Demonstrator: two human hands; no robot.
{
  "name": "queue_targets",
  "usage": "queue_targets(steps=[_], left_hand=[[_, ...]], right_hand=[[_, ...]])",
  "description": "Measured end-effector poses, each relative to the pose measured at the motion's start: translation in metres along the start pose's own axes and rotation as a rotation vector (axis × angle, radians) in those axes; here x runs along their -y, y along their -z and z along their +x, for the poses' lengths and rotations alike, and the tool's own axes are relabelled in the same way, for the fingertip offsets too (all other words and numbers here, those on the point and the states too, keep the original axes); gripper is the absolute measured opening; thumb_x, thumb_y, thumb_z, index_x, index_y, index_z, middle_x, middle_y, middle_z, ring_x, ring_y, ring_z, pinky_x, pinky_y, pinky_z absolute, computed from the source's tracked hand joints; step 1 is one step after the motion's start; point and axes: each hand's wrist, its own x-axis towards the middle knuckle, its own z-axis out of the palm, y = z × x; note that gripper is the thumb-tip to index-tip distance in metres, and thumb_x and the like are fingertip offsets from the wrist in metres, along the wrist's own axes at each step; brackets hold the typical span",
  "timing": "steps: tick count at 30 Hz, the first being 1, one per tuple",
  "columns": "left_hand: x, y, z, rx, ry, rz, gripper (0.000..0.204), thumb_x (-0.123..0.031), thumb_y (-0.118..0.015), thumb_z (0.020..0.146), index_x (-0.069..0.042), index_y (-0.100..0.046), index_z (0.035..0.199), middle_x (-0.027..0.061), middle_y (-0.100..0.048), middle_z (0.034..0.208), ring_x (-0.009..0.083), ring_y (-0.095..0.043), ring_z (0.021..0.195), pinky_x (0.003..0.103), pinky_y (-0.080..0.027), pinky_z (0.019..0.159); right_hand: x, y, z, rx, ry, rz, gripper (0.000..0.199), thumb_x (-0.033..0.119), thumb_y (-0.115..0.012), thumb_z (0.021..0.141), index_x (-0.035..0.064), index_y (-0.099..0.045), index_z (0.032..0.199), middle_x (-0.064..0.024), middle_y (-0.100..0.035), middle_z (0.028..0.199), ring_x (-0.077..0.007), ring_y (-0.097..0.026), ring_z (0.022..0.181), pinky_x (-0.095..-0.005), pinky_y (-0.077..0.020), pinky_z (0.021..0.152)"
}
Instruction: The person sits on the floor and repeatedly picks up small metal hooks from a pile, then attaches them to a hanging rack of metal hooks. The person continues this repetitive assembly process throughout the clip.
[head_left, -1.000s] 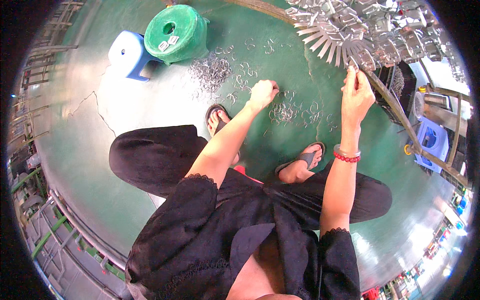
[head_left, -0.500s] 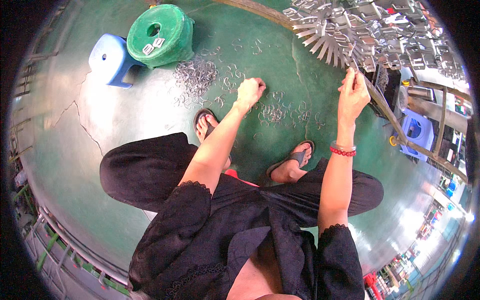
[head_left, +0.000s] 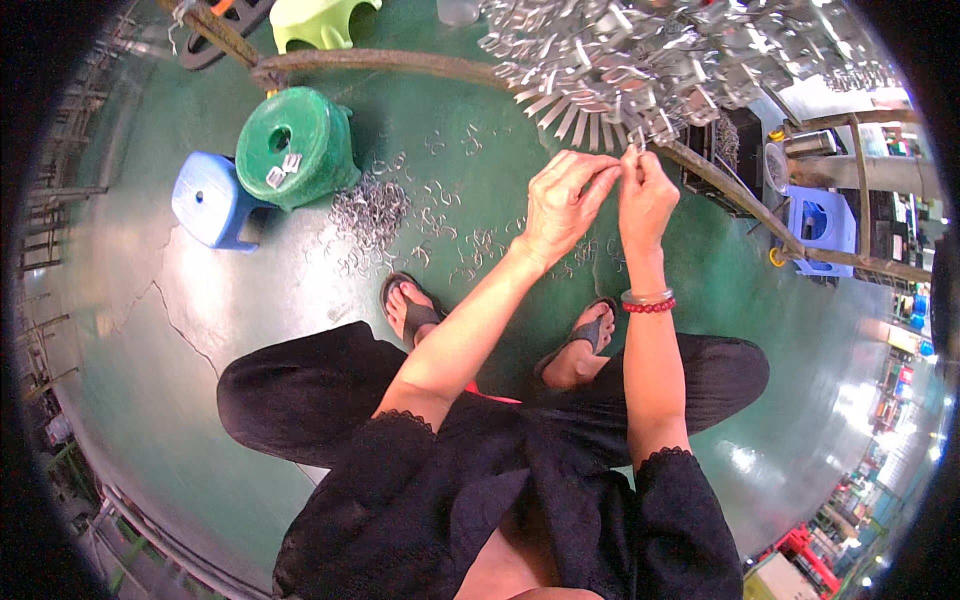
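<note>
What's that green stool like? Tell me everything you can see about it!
The green stool is round, with a dark hole in the middle of its top. It looks like plastic and a bit worn. It stands upright on the green floor, next to the blue stool; whether they touch, I can't tell. Two small silvery metal pieces lie on top.

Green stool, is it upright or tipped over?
Upright: the green stool stands seat-up, with small metal pieces lying on top.

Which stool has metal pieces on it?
The round dark green stool: two small metal pieces lie on top, while the other stools show none.
</note>
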Motion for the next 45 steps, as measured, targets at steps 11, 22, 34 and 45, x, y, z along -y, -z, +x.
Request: queue_targets(steps=[11,22,34,45], left_hand=[[-0.031,-0.016,0.016,-0.060,-0.063,0.319,0.021,-0.013,-0.075,0.070,-0.005,-0.062,0.085,0.0065,-0.062,0.083,0.0194,-0.055,0.071,0.033,-0.046,0.063],[-0.057,-0.015,0.042,-0.110,-0.133,0.443,0.019,-0.010,-0.074,0.070,-0.006,-0.063,0.085,0.0059,-0.053,0.077,0.0211,-0.052,0.072,0.033,-0.043,0.064],[-0.070,0.003,0.035,-0.064,-0.094,0.363,0.016,-0.007,-0.073,0.070,-0.010,-0.068,0.085,0.0037,-0.058,0.080,0.0188,-0.056,0.080,0.032,-0.047,0.070],[-0.069,0.020,0.028,0.014,-0.062,0.114,0.013,-0.008,-0.070,0.073,-0.008,-0.068,0.086,0.0049,-0.067,0.083,0.0215,-0.062,0.079,0.033,-0.045,0.074]], right_hand=[[0.006,-0.002,-0.015,-0.034,0.049,0.173,0.010,0.015,-0.058,0.083,0.0075,-0.058,0.077,-0.0136,-0.061,0.068,-0.0331,-0.062,0.064,-0.0402,-0.0475,0.053],[0.009,-0.018,-0.033,-0.035,0.158,0.182,0.006,0.014,-0.061,0.079,0.0087,-0.058,0.078,-0.0113,-0.062,0.068,-0.0325,-0.061,0.058,-0.0413,-0.0475,0.048],[0.048,0.108,0.016,0.202,-0.220,0.746,0.031,0.016,-0.063,0.086,-0.0037,-0.060,0.109,0.0030,-0.046,0.053,-0.0027,-0.038,0.041,-0.0207,-0.0292,0.037],[0.063,0.098,0.041,0.319,-0.216,0.903,0.015,0.011,-0.063,0.085,-0.0016,-0.064,0.094,0.0024,-0.051,0.056,-0.0028,-0.041,0.042,-0.0190,-0.0306,0.037]])
